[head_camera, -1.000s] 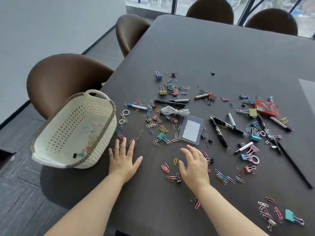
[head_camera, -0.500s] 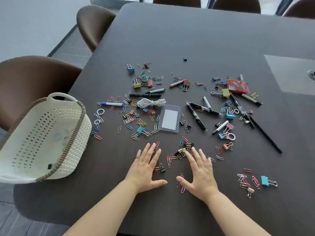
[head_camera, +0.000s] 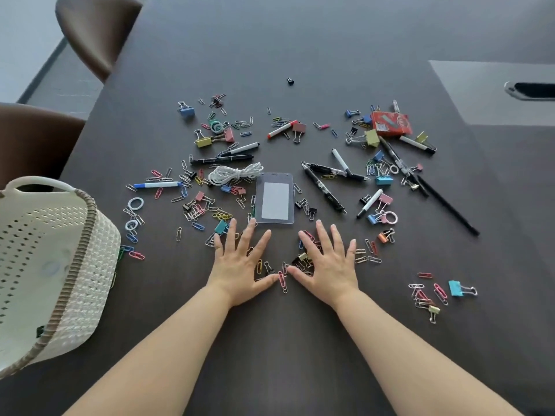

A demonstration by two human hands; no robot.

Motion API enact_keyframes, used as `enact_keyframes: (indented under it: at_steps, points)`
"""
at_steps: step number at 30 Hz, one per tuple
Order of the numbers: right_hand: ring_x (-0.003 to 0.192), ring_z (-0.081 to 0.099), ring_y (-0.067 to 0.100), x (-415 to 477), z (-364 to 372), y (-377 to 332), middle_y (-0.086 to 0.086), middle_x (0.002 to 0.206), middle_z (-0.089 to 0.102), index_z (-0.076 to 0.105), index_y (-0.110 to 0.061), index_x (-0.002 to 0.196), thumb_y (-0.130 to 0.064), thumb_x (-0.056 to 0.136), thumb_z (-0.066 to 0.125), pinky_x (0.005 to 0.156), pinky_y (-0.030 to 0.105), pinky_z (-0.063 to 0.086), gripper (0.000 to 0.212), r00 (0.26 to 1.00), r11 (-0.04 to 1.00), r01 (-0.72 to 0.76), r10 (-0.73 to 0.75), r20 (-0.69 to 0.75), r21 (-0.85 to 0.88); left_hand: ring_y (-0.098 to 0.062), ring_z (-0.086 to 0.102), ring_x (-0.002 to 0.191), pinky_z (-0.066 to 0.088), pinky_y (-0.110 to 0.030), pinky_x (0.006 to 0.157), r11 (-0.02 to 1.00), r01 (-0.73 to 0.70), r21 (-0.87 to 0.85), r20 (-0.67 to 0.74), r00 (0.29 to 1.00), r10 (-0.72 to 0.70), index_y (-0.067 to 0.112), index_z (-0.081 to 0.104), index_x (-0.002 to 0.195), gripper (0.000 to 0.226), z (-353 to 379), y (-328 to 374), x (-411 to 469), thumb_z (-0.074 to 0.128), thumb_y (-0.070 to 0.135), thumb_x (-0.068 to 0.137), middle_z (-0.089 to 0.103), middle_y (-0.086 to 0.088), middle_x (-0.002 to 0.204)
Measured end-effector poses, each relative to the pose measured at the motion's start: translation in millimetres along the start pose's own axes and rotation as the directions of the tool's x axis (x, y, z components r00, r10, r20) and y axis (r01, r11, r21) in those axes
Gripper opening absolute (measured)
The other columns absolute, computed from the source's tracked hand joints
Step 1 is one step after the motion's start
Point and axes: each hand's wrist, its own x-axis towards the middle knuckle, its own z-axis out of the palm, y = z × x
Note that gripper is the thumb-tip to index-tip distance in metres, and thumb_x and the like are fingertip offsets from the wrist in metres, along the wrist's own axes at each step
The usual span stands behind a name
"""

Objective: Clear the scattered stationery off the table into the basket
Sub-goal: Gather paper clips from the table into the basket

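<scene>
dark table [head_camera: 330,40] | on it: paper clips [head_camera: 282,282], pens [head_camera: 323,187], badge holder [head_camera: 275,199], basket [head_camera: 93,283]

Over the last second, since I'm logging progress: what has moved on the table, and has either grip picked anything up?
The left grip slid right, away from the basket, to lie flat beside the right grip, which barely shifted, over paper clips just below the badge holder. Nothing was taken hold of. Basket, badge holder and pens lie as before.
</scene>
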Motion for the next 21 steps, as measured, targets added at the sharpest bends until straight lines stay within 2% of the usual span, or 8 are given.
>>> enact_keyframes:
  at_steps: [2, 4, 5, 7, 10, 14, 18, 21]
  points:
    - [0.141, 0.009, 0.026, 2, 3, 1, -0.001, 0.153, 0.021, 0.029, -0.04, 0.137, -0.075, 0.073, 0.019, 0.111, 0.055, 0.008, 0.074, 0.995, 0.999, 0.038, -0.035, -0.091, 0.026, -0.031, -0.016, 0.138, -0.008, -0.052, 0.11, 1.0, 0.013, 0.006, -0.029, 0.999, -0.013, 0.038, -0.015, 0.14, 0.086, 1, 1, 4, 0.009, 0.078, 0.068, -0.01, 0.001, 0.154]
    - [0.128, 0.03, 0.023, 2, 9, 3, 0.001, 0.137, 0.046, 0.048, -0.035, 0.123, -0.067, 0.077, 0.033, 0.105, 0.048, 0.028, 0.058, 0.971, 0.995, 0.082, -0.068, -0.229, 0.052, -0.029, 0.013, 0.136, 0.007, -0.045, 0.109, 0.999, 0.017, -0.048, -0.142, 0.99, -0.023, 0.032, 0.02, 0.143, 0.081, 1, 1, 5, 0.021, 0.073, 0.074, 0.023, -0.005, 0.148]
    - [0.119, 0.035, 0.021, 2, 11, 3, 0.0, 0.128, 0.053, 0.054, -0.033, 0.115, -0.063, 0.078, 0.037, 0.097, 0.045, 0.038, 0.051, 0.954, 0.993, 0.102, -0.081, -0.288, 0.059, -0.027, 0.027, 0.127, 0.018, -0.043, 0.104, 0.997, 0.005, -0.073, -0.214, 0.977, -0.02, 0.028, 0.038, 0.135, 0.073, 4, 1, 4, 0.028, 0.069, 0.075, 0.035, -0.004, 0.137]
    - [0.101, 0.042, 0.02, 2, 14, 3, -0.001, 0.109, 0.059, 0.058, -0.029, 0.103, -0.057, 0.079, 0.042, 0.082, 0.04, 0.048, 0.04, 0.924, 0.988, 0.141, -0.109, -0.366, 0.06, -0.023, 0.04, 0.105, 0.039, -0.041, 0.091, 0.994, -0.033, -0.105, -0.346, 0.938, -0.005, 0.026, 0.053, 0.114, 0.053, 12, 0, 2, 0.036, 0.06, 0.077, 0.039, 0.001, 0.115]
    - [0.077, 0.051, 0.023, 2, 19, 4, 0.001, 0.088, 0.059, 0.058, -0.023, 0.088, -0.05, 0.08, 0.045, 0.062, 0.032, 0.051, 0.031, 0.87, 0.976, 0.215, -0.176, -0.46, 0.034, -0.021, 0.048, 0.084, 0.051, -0.034, 0.072, 0.981, -0.121, -0.149, -0.435, 0.899, 0.044, 0.025, 0.052, 0.096, 0.033, 14, 1, 2, 0.041, 0.051, 0.078, 0.044, 0.001, 0.097]
    - [0.063, 0.053, 0.021, 3, 23, 4, 0.0, 0.07, 0.055, 0.055, -0.017, 0.072, -0.047, 0.082, 0.047, 0.046, 0.029, 0.047, 0.032, 0.849, 0.97, 0.245, -0.212, -0.485, 0.005, -0.019, 0.056, 0.063, 0.048, -0.025, 0.049, 0.978, -0.161, -0.132, -0.478, 0.875, 0.08, 0.022, 0.049, 0.083, 0.026, 16, 6, 0, 0.044, 0.047, 0.079, 0.055, 0.001, 0.073]
    - [0.052, 0.05, 0.018, 4, 23, 4, -0.002, 0.057, 0.05, 0.048, -0.017, 0.059, -0.044, 0.084, 0.047, 0.041, 0.028, 0.041, 0.037, 0.821, 0.961, 0.265, -0.27, -0.503, -0.082, -0.013, 0.055, 0.06, 0.043, -0.025, 0.043, 0.987, -0.146, -0.074, -0.552, 0.83, 0.081, 0.023, 0.048, 0.073, 0.028, 22, 6, -4, 0.047, 0.05, 0.081, 0.055, 0.004, 0.065]
    - [0.048, 0.05, 0.015, 2, 21, 4, -0.004, 0.052, 0.049, 0.047, -0.018, 0.055, -0.042, 0.094, 0.032, 0.038, 0.025, 0.035, 0.048, 0.814, 0.96, 0.259, -0.278, -0.51, -0.11, -0.012, 0.054, 0.057, 0.042, -0.024, 0.04, 0.985, -0.154, -0.077, -0.602, 0.794, 0.077, 0.02, 0.051, 0.068, 0.038, 24, 5, -5, 0.042, 0.05, 0.088, 0.055, 0.004, 0.062]
